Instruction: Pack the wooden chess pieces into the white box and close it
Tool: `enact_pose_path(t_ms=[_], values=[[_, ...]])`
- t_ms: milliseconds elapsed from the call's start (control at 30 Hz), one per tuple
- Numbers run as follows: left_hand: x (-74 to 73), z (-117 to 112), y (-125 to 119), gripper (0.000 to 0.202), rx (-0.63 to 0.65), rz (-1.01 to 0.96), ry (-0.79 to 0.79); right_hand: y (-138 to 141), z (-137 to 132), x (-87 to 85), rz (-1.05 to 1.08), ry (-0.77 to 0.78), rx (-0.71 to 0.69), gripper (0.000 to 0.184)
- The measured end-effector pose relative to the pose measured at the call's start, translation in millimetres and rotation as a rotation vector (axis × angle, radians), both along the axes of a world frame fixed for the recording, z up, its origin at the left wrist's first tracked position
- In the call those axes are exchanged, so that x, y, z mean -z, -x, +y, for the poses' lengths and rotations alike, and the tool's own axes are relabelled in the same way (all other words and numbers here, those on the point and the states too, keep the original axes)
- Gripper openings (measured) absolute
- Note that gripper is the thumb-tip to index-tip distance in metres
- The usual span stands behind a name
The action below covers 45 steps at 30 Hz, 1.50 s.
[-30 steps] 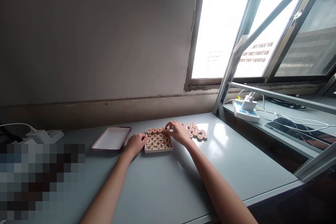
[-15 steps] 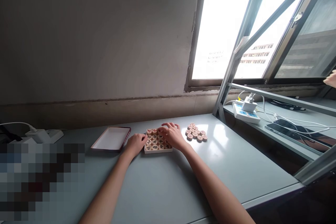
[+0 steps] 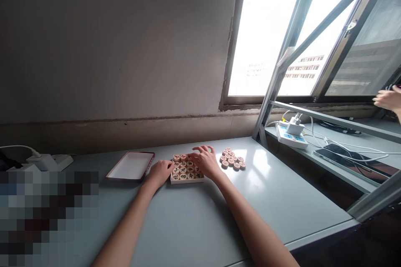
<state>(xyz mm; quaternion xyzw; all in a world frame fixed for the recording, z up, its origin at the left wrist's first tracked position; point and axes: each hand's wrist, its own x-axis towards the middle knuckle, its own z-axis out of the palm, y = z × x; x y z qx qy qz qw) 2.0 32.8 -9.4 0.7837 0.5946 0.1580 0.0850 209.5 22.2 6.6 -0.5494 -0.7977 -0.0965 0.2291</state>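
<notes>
A small shallow box (image 3: pixel 187 181) sits on the grey table (image 3: pixel 194 217), filled with round wooden chess pieces (image 3: pixel 183 170) marked in red and black. My left hand (image 3: pixel 160 172) rests curled against the box's left side. My right hand (image 3: pixel 205 161) lies over the box's right part, fingers spread across the pieces. Whether a piece is under the fingers is hidden. A loose pile of the same pieces (image 3: pixel 232 159) lies just right of that hand.
The box's lid (image 3: pixel 130 166) lies upturned to the left. A white charger and cable (image 3: pixel 46 159) are at far left. A lower shelf on the right holds a power strip (image 3: pixel 291 137), cables and a phone (image 3: pixel 344 154). Another person's hand (image 3: pixel 387 99) shows at the right edge.
My right hand has slid left from the box's upper right corner to lie over the pieces. Another person's hand has come in at the right edge.
</notes>
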Motion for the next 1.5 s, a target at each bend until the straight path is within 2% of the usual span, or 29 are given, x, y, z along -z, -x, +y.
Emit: enact_pose_path(t_ms=[333, 467, 567, 667, 733, 900, 1000, 1100, 1200, 1267, 1400, 1500], values=[[2.2, 1.9, 0.1, 0.042, 0.008, -0.004, -0.014, -0.9, 1.3, -0.9, 0.031, -0.023, -0.004, 0.030], [1.3, 0.6, 0.3, 0.043, 0.013, -0.011, -0.013, -11.5, 6.5, 2.9, 0.057, -0.024, 0.146, 0.041], [0.7, -0.1, 0.6, 0.043, 0.012, -0.010, -0.012, -23.3, 10.7, 11.8, 0.040, 0.058, 0.244, 0.054], [-0.4, -0.6, 0.5, 0.043, 0.012, -0.001, -0.013, -31.2, 13.1, 20.7, 0.011, 0.162, 0.225, 0.047], [-1.1, -1.0, 0.3, 0.043, 0.012, 0.004, -0.008, -33.6, 13.7, 22.5, -0.003, 0.174, 0.214, 0.040], [-0.6, -0.9, 0.4, 0.041, 0.019, -0.009, -0.012, -34.3, 14.1, 10.7, 0.070, 0.177, 0.244, 0.031], [0.6, -0.1, 0.9, 0.042, 0.033, -0.021, -0.017, -24.7, 12.9, -0.1, 0.282, 0.136, 0.181, 0.027], [1.1, 1.0, 1.5, 0.045, 0.025, -0.026, -0.006, -0.3, 7.2, -5.0, 0.449, 0.147, -0.012, 0.025], [1.4, 2.0, 1.7, 0.050, 0.010, -0.029, 0.005, 28.7, -3.1, -1.6, 0.355, 0.143, -0.179, 0.023], [1.7, 2.5, 1.5, 0.054, 0.004, -0.021, -0.004, 40.4, -9.1, 1.1, 0.211, 0.082, -0.216, 0.027], [1.7, 2.4, 0.4, 0.057, -0.002, -0.008, -0.009, 31.3, -10.3, -5.1, 0.078, 0.009, -0.127, 0.034], [0.8, 1.8, -0.6, 0.050, 0.007, -0.014, 0.004, 4.0, -2.6, -13.6, 0.060, 0.002, 0.087, 0.031]])
